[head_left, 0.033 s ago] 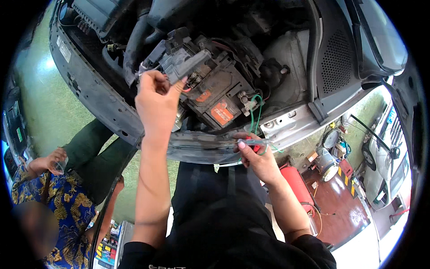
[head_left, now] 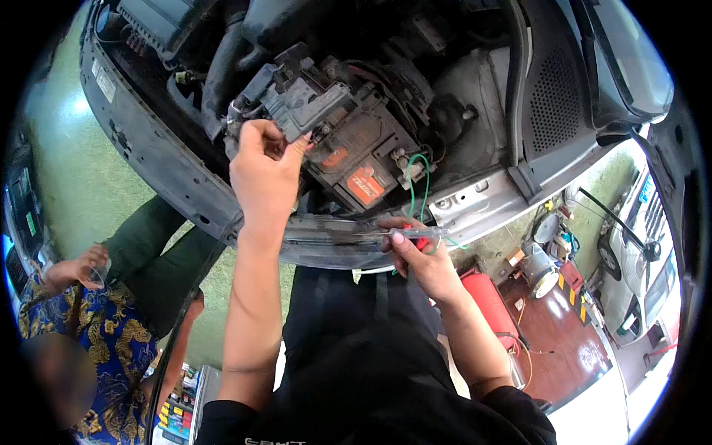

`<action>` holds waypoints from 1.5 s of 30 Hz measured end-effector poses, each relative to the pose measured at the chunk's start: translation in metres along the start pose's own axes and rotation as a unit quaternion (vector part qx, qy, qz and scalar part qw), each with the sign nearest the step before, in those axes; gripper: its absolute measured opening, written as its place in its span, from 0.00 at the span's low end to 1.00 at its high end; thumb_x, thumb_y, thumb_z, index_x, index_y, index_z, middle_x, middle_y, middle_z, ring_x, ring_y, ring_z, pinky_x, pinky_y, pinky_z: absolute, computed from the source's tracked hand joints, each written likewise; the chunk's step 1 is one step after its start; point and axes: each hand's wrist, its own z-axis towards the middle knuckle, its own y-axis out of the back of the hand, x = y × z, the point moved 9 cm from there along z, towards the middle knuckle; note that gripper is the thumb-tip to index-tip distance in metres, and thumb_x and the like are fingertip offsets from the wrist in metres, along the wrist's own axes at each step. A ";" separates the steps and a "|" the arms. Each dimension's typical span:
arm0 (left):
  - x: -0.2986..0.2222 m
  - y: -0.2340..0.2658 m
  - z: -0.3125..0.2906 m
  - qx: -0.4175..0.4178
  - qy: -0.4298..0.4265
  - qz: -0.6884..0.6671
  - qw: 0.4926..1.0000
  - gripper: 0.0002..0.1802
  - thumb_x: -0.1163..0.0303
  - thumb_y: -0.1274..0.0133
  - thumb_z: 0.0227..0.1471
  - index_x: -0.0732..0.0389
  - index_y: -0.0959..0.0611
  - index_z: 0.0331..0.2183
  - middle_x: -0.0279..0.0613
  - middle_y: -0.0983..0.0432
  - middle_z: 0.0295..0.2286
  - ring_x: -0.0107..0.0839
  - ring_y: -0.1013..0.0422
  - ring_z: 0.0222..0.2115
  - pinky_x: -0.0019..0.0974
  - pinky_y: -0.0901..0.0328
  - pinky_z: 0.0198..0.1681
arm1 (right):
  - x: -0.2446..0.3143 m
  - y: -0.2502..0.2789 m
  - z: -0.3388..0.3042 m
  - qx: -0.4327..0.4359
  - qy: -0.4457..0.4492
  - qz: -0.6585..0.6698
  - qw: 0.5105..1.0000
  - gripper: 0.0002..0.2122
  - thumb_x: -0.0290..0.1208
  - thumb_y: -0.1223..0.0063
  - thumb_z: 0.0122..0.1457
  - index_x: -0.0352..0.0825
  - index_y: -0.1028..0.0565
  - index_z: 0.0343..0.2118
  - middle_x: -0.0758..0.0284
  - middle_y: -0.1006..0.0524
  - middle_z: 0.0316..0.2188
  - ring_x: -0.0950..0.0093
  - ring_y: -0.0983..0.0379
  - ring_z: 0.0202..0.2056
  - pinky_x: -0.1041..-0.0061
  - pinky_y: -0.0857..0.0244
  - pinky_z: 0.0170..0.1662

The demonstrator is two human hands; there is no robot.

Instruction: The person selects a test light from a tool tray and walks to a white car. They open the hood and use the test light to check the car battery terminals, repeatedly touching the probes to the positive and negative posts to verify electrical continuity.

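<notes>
My left hand (head_left: 267,174) pinches the near edge of a dark grey plastic fuse box cover (head_left: 315,107) above one end of the car battery (head_left: 347,159). Its thumb and fingertips partly hide that edge. Closed around a clear-bodied test light (head_left: 421,233) is my right hand (head_left: 424,259), in front of the battery. Red shows between its fingers, and the thin metal tip points left. A green wire (head_left: 411,189) loops from this hand up to the metal terminal clamp (head_left: 408,169) at the battery's right end.
The car's front edge (head_left: 159,170) curves around the engine bay. A person (head_left: 89,341) in a patterned blue shirt stands at left, holding a clear cup (head_left: 100,274). A red cylindrical tank (head_left: 489,308) and a white car (head_left: 641,267) are at right.
The plastic cover has tipped down, so more of its top face shows and less of the terminal beneath. My right hand has shifted slightly left with the test light.
</notes>
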 end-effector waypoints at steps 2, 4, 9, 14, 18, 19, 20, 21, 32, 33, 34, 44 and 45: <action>0.006 -0.012 -0.012 0.033 0.013 0.033 0.999 0.16 0.69 0.30 0.54 0.63 0.23 0.34 0.32 0.27 0.22 0.24 0.32 0.22 0.32 0.35 0.30 | -0.007 -0.004 0.001 0.008 0.015 0.080 0.997 0.20 0.40 0.49 0.74 0.28 0.27 0.58 0.68 0.22 0.35 0.83 0.31 0.26 0.82 0.37 0.29; 0.011 -0.012 -0.022 0.044 0.024 -0.001 0.999 0.14 0.70 0.32 0.56 0.63 0.23 0.34 0.31 0.27 0.24 0.21 0.34 0.25 0.30 0.36 0.32 | -0.009 -0.009 0.000 0.020 0.033 0.102 0.994 0.19 0.41 0.51 0.75 0.29 0.28 0.56 0.67 0.23 0.36 0.82 0.31 0.26 0.81 0.37 0.29; 0.053 -0.032 -0.095 0.189 0.091 -0.232 0.950 0.12 0.74 0.41 0.61 0.63 0.23 0.46 0.36 0.22 0.39 0.25 0.28 0.38 0.30 0.33 0.44 | 0.005 -0.052 -0.039 0.165 0.059 0.065 0.982 0.24 0.46 0.41 0.69 0.29 0.28 0.55 0.64 0.22 0.36 0.82 0.31 0.27 0.81 0.37 0.30; 0.060 -0.057 -0.196 0.383 0.238 -0.456 0.767 0.30 0.80 0.46 0.60 0.64 0.31 0.62 0.45 0.27 0.57 0.34 0.29 0.55 0.39 0.35 0.61 | -0.016 -0.030 -0.019 -0.019 0.039 0.256 0.966 0.18 0.39 0.50 0.74 0.32 0.31 0.59 0.67 0.25 0.36 0.80 0.33 0.28 0.76 0.37 0.30; 0.032 -0.062 -0.206 0.376 0.248 -0.519 0.726 0.33 0.58 0.51 0.71 0.64 0.37 0.68 0.45 0.29 0.60 0.33 0.29 0.56 0.39 0.35 0.61 | -0.029 -0.033 -0.022 0.043 0.020 0.235 0.971 0.17 0.40 0.49 0.73 0.33 0.28 0.56 0.69 0.25 0.33 0.80 0.33 0.28 0.77 0.37 0.30; 0.023 -0.064 -0.204 0.377 0.250 -0.531 0.717 0.34 0.55 0.53 0.72 0.64 0.37 0.69 0.45 0.29 0.61 0.33 0.29 0.56 0.39 0.35 0.60 | -0.030 -0.037 -0.022 0.044 0.013 0.208 0.977 0.15 0.40 0.48 0.73 0.33 0.27 0.54 0.71 0.25 0.32 0.81 0.32 0.28 0.77 0.37 0.30; 0.019 -0.065 -0.202 0.378 0.251 -0.542 0.707 0.35 0.52 0.56 0.73 0.64 0.38 0.69 0.46 0.29 0.61 0.33 0.29 0.56 0.39 0.35 0.60 | -0.029 -0.042 -0.023 0.046 0.006 0.180 0.983 0.14 0.40 0.48 0.73 0.34 0.25 0.52 0.72 0.26 0.30 0.82 0.32 0.28 0.78 0.36 0.30; 0.021 -0.066 -0.200 0.379 0.247 -0.533 0.715 0.35 0.51 0.57 0.74 0.65 0.38 0.69 0.46 0.30 0.62 0.33 0.29 0.56 0.38 0.35 0.60 | -0.029 -0.046 -0.024 0.047 0.000 0.152 0.987 0.13 0.40 0.48 0.73 0.35 0.23 0.50 0.74 0.26 0.29 0.82 0.31 0.28 0.79 0.36 0.30; 0.036 -0.038 -0.166 0.185 0.272 -0.585 0.741 0.32 0.39 0.65 0.72 0.56 0.21 0.53 0.47 0.23 0.55 0.41 0.29 0.58 0.46 0.38 0.60 | -0.053 -0.028 -0.036 0.094 0.027 0.145 0.985 0.30 0.29 0.42 0.68 0.30 0.41 0.69 0.68 0.28 0.49 0.78 0.30 0.46 0.75 0.33 0.51; 0.029 -0.040 -0.171 0.214 0.262 -0.655 0.675 0.32 0.40 0.66 0.72 0.56 0.20 0.49 0.44 0.23 0.49 0.39 0.27 0.52 0.46 0.36 0.57 | -0.057 -0.019 -0.036 0.087 0.025 0.108 0.990 0.30 0.28 0.42 0.68 0.30 0.41 0.69 0.68 0.27 0.49 0.80 0.31 0.46 0.77 0.34 0.51; 0.028 -0.037 -0.173 0.244 0.250 -0.719 0.601 0.31 0.40 0.67 0.73 0.55 0.20 0.45 0.41 0.22 0.42 0.37 0.26 0.46 0.45 0.35 0.53 | -0.055 -0.013 -0.036 0.081 0.042 0.040 0.995 0.28 0.29 0.44 0.70 0.30 0.41 0.69 0.67 0.28 0.48 0.80 0.33 0.47 0.78 0.36 0.54; 0.032 -0.077 -0.242 0.314 0.268 -0.375 0.830 0.28 0.48 0.55 0.73 0.65 0.20 0.53 0.36 0.22 0.30 0.18 0.32 0.19 0.22 0.38 0.24 | 0.013 0.016 -0.047 0.112 0.237 -0.027 0.965 0.22 0.31 0.47 0.72 0.32 0.41 0.63 0.53 0.32 0.66 0.68 0.31 0.57 0.67 0.36 0.62; 0.023 -0.086 -0.250 0.318 0.271 -0.375 0.827 0.26 0.49 0.55 0.73 0.65 0.19 0.48 0.38 0.20 0.30 0.19 0.31 0.19 0.24 0.36 0.24 | 0.012 0.014 -0.050 0.125 0.224 -0.010 0.967 0.22 0.32 0.48 0.72 0.32 0.42 0.63 0.52 0.33 0.67 0.68 0.31 0.58 0.66 0.36 0.62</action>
